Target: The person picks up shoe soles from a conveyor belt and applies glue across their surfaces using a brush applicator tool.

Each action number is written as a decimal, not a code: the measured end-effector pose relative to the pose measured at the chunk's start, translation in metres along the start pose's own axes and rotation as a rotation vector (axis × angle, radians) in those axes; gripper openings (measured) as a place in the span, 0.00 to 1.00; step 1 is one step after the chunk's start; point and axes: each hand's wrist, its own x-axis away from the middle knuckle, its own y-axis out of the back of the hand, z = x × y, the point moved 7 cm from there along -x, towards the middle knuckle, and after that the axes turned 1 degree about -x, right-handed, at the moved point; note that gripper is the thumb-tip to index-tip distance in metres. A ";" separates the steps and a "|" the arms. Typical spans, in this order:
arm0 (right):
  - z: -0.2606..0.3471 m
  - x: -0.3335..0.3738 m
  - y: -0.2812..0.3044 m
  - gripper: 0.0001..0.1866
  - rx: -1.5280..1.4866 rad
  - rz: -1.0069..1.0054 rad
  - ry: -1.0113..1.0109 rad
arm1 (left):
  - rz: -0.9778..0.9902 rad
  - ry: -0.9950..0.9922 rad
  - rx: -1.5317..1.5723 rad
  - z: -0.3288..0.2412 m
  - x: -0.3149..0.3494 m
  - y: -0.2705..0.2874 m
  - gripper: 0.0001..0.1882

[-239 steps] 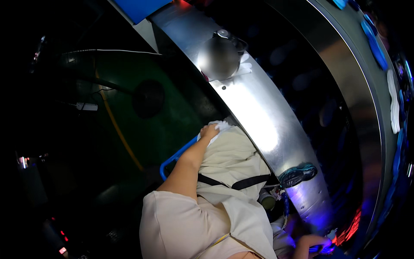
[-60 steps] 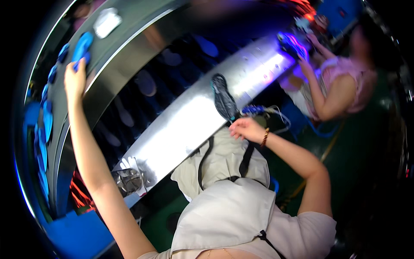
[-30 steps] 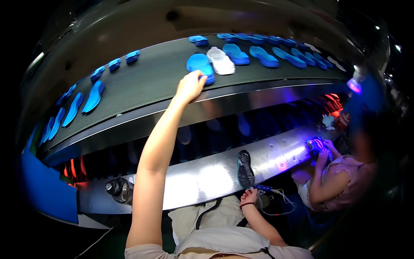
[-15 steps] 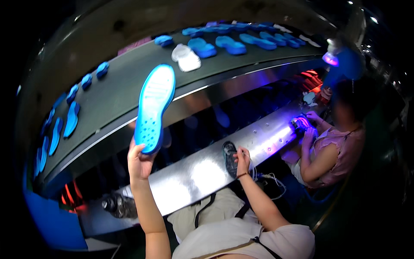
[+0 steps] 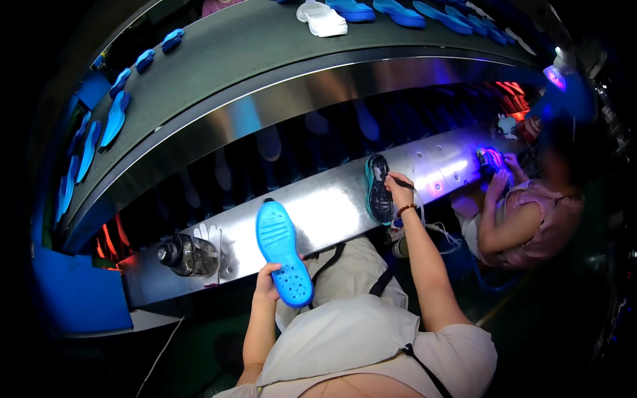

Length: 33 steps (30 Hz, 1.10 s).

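Observation:
My left hand (image 5: 267, 282) is closed on the heel half of a bright blue shoe sole (image 5: 279, 244), its grooved and holed face up, in front of my lap. A small dark tip shows behind the sole's far end. My right hand (image 5: 400, 193) is closed on a thin, dark, pen-like tool (image 5: 405, 184), with a pale cord hanging below the hand. It is over a dark shoe sole with a teal edge (image 5: 370, 192), which lies on the metal bench (image 5: 318, 221). Whether the tool's tip touches that sole, I cannot tell.
A conveyor belt (image 5: 219, 63) curves beyond the bench, carrying blue soles (image 5: 115, 119) and a white one (image 5: 323, 20). A dark bottle (image 5: 189, 255) and a pale glove (image 5: 213, 242) are at the left. A co-worker (image 5: 531, 215) sits at the right under a purple lamp (image 5: 556, 77).
My left hand has brought the blue sole down and toward me, from in front of the belt. My right hand stays at the dark sole. The view has tilted downward.

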 end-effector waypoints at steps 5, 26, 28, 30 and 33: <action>-0.016 0.008 0.011 0.11 -0.252 -0.055 -0.235 | -0.198 -0.208 -0.040 -0.021 0.002 0.012 0.35; 0.133 0.150 -0.139 0.12 -0.525 0.888 -0.116 | 0.082 -0.331 0.027 -0.040 -0.041 -0.092 0.55; 0.127 0.153 -0.149 0.12 -0.524 0.884 -0.159 | 0.063 -0.312 0.048 -0.035 -0.038 -0.091 0.54; 0.119 0.154 -0.153 0.12 -0.495 0.824 -0.205 | 0.108 -0.325 0.032 -0.032 -0.036 -0.090 0.54; 0.114 0.150 -0.159 0.12 -0.494 0.778 -0.220 | 0.159 -0.329 0.038 -0.028 -0.034 -0.095 0.52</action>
